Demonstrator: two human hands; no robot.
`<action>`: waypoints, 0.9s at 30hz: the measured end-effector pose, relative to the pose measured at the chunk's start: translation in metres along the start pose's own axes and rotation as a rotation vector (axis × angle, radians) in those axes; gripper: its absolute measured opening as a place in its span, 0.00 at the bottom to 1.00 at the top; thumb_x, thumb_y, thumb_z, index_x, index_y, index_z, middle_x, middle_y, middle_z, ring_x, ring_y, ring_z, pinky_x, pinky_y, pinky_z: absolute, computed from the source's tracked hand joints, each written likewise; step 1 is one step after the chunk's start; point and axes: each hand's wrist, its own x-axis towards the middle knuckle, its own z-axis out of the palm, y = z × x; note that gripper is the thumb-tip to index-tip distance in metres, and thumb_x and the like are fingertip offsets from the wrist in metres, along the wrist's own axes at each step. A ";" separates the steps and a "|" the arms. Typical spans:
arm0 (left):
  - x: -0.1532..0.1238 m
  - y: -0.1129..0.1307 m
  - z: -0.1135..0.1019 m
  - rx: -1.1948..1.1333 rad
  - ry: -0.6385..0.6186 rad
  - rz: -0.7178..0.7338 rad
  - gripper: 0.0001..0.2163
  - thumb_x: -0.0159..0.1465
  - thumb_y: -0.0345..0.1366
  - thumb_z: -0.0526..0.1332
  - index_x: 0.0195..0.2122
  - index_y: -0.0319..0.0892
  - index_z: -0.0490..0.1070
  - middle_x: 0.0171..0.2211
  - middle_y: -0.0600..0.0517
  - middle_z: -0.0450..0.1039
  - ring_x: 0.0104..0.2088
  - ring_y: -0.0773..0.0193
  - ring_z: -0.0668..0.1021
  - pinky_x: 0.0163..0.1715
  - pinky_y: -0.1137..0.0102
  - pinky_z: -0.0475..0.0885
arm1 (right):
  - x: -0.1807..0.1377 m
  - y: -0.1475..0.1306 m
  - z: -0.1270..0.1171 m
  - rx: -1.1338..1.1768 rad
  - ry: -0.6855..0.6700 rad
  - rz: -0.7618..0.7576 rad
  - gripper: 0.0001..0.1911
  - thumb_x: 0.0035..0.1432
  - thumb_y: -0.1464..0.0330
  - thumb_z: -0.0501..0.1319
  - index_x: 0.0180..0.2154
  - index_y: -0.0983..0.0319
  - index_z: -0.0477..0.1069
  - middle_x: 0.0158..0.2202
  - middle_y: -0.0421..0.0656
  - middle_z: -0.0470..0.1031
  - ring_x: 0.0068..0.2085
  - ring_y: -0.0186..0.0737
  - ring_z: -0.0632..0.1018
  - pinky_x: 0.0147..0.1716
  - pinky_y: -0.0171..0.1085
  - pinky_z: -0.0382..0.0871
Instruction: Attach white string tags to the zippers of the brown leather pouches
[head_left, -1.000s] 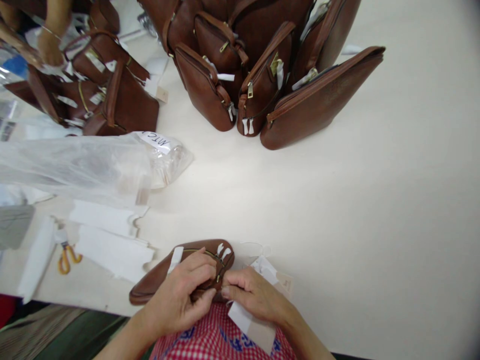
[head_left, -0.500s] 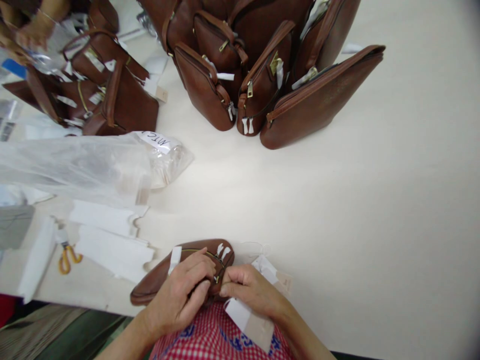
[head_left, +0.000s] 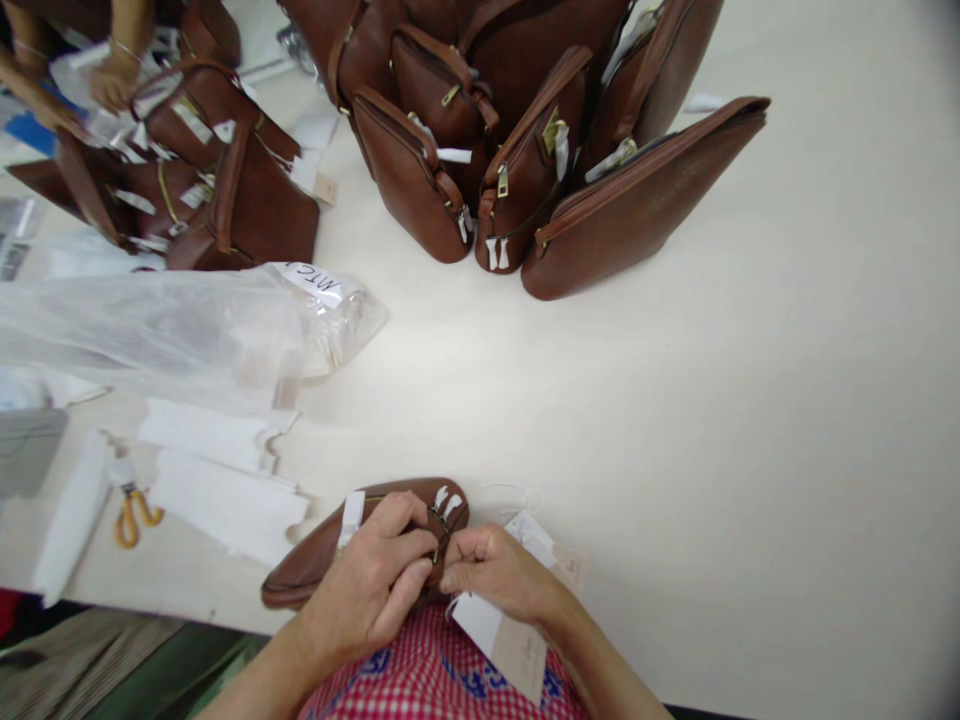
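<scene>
Left hand: the hand (head_left: pixel 379 575) lies half-curled over the bag, fingers bent toward its zip; whether the fingertips pinch anything is hidden.
Right hand: thumb and forefinger of this hand (head_left: pixel 499 575) meet in a pinch, apparently on the white string (head_left: pixel 452 603) of a hanging tag (head_left: pixel 510 645).
Progress: seemingly partway; white wraps (head_left: pixel 448 503) cover the zip pulls and the tag dangles by its string, but whether that string is fastened to the bag cannot be seen.
Brown bag: the bag (head_left: pixel 307 568) lies at the table's near edge, under the left hand.
Direction: zip side up; tapered end to the lower left, rounded pull end to the upper right, long axis slanting between them.
Loose tags: more tags (head_left: pixel 536 540) lie beside the right hand on the table (head_left: pixel 712 450).
Left side: orange-handled scissors (head_left: pixel 131 515) and white cards (head_left: pixel 225 505).
Far side: similar brown bags (head_left: pixel 645 220) stand grouped.
</scene>
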 end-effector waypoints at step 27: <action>0.003 -0.003 0.006 0.057 0.064 0.042 0.16 0.69 0.32 0.44 0.31 0.41 0.68 0.35 0.47 0.68 0.38 0.57 0.69 0.42 0.60 0.68 | -0.010 -0.020 -0.001 -0.335 0.146 -0.168 0.03 0.50 0.73 0.61 0.26 0.62 0.72 0.23 0.34 0.69 0.27 0.33 0.67 0.27 0.33 0.58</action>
